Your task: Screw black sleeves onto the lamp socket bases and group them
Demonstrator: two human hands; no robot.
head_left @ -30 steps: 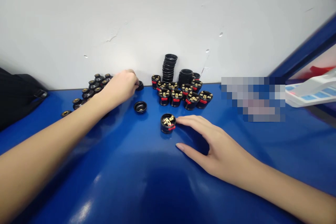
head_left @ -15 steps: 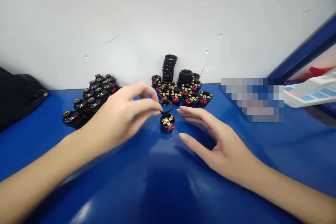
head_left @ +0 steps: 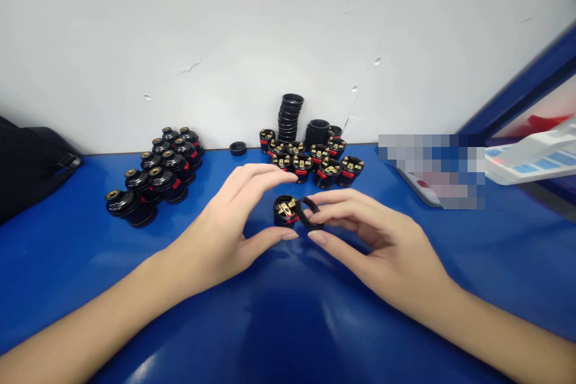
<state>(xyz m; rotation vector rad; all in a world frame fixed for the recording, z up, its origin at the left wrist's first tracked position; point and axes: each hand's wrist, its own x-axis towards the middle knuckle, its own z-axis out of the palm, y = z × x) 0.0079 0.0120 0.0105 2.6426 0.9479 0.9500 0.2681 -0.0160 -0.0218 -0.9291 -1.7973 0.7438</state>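
Observation:
A black threaded ring (head_left: 309, 214), tilted on edge, is held in the fingers of my right hand (head_left: 378, 234). It stands just right of a lamp socket base (head_left: 284, 209), a round black cup with brass contacts inside and a red piece on its side. That socket base sits upright on the blue table. My left hand (head_left: 243, 222) curves round the left side of the socket base, thumb and fingers apart with nothing between them. Whether its thumb touches the base I cannot tell.
Several open socket bases (head_left: 328, 172) stand behind, beside a tall stack of black rings (head_left: 289, 117) and a shorter stack (head_left: 318, 132). Several capped sockets (head_left: 166, 180) stand at left. One ring (head_left: 237, 148) lies by the wall. A white-and-blue object (head_left: 526, 162) is at right.
My left hand brought the ring from the back to the centre. The ring has passed to my right hand, and my left fingers have spread. The socket base has stayed in place.

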